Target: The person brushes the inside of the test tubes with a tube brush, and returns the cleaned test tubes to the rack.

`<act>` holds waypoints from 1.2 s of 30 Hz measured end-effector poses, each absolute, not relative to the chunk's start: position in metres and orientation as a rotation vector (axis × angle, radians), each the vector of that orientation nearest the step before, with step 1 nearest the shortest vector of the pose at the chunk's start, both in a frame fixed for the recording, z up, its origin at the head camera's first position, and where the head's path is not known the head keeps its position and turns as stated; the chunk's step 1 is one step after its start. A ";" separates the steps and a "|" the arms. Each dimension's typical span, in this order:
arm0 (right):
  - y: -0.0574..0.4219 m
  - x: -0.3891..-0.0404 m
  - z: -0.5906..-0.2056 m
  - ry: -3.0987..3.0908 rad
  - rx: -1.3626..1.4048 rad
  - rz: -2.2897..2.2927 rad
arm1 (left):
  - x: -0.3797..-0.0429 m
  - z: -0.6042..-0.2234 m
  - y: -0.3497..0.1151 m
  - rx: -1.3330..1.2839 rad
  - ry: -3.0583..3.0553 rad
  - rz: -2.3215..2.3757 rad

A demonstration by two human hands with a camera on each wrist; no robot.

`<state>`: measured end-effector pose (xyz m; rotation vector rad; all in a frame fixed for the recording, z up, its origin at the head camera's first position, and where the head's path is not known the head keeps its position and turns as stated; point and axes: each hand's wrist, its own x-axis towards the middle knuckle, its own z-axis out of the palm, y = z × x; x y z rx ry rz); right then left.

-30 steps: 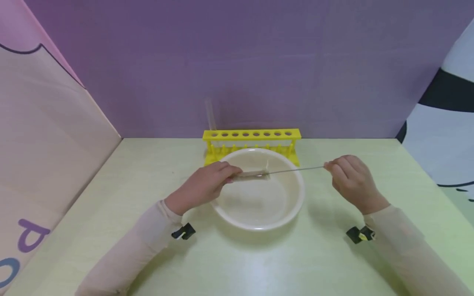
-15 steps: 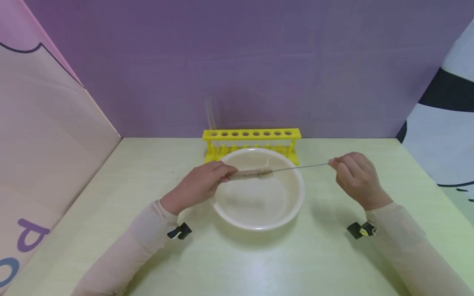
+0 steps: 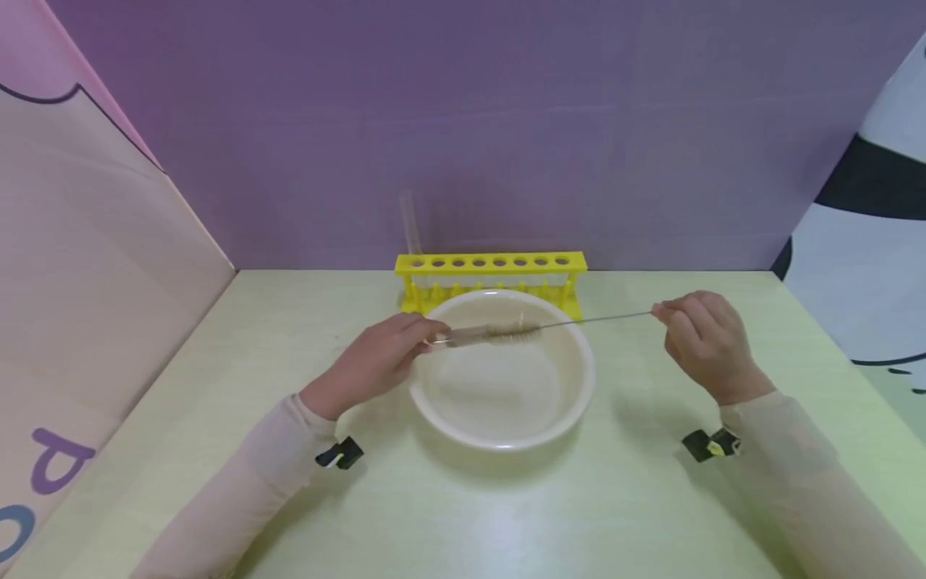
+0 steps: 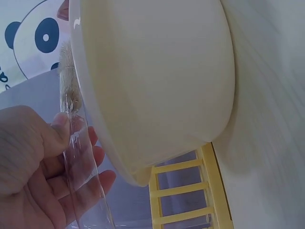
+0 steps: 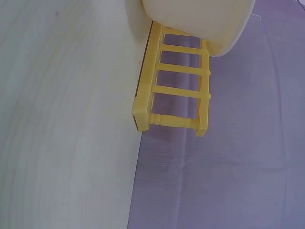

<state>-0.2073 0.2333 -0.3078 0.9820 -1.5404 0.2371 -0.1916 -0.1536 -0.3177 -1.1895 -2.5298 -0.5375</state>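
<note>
My left hand (image 3: 372, 358) holds a clear test tube (image 4: 82, 157) between thumb and fingers, nearly level above the left part of a cream basin (image 3: 499, 441). A test tube brush (image 3: 515, 331) with pale bristles reaches into the tube's mouth. Part of its bristles shows outside the tube and part inside, as the left wrist view shows. To the right, past the basin's rim, my right hand (image 3: 709, 346) pinches the far end of the brush's thin wire handle (image 3: 600, 319). The right wrist view does not show that hand.
Behind the basin stands a yellow test tube rack (image 3: 492, 263) with a row of holes. Another clear tube (image 3: 410, 221) stands upright at its left end. A purple backdrop (image 3: 492, 137) rises behind the pale table (image 3: 463, 515).
My right hand has moved right and slightly up, drawing the brush partly out of the tube; more bristles show. My left hand has moved left with the tube.
</note>
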 end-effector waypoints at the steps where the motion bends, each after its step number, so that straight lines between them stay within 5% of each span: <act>1: 0.233 -0.207 -0.307 -1.540 0.980 0.244 | -0.192 -0.318 -0.154 -1.187 -2.529 -0.536; 36: 0.241 -0.211 -0.303 -1.500 0.848 0.347 | -0.197 -0.323 -0.170 -1.115 -2.592 -0.557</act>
